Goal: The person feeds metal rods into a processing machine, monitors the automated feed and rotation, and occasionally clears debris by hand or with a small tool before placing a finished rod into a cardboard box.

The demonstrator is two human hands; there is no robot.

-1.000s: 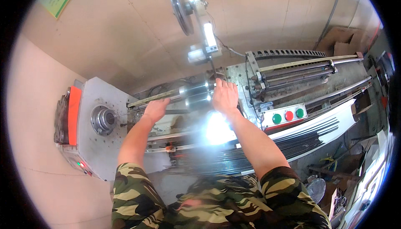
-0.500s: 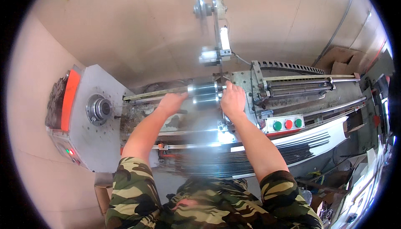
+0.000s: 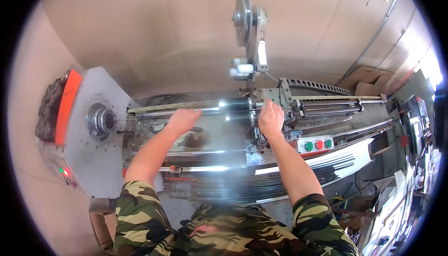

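Note:
My left hand [image 3: 185, 121] is closed, fingertips pinched at a thin rod [image 3: 140, 119] that runs from the round metal chuck [image 3: 101, 121] of the grey headstock. Just right of it lie shiny metal rollers [image 3: 235, 105] on a carriage [image 3: 262, 96]. Beside the rollers' right end, my right hand [image 3: 271, 117] has its fingers curled together against the carriage; what they grip is hidden. Above the carriage rises an arm with a large grey wheel [image 3: 242, 19] and small white rollers [image 3: 243, 69].
A control box [image 3: 315, 144] with green and red buttons stands right of my right forearm. Many dark thin rods [image 3: 242, 186] lie on white sheeting [image 3: 363, 149] along the front. Rails [image 3: 333, 103] extend right; papers and cartons crowd the far right. An open carton [image 3: 100, 225] sits lower left.
The carriage, with its wheel arm and rollers, has moved right along the rails, and my right hand with it. My left hand keeps about the same distance from the chuck. The view has shifted slightly.

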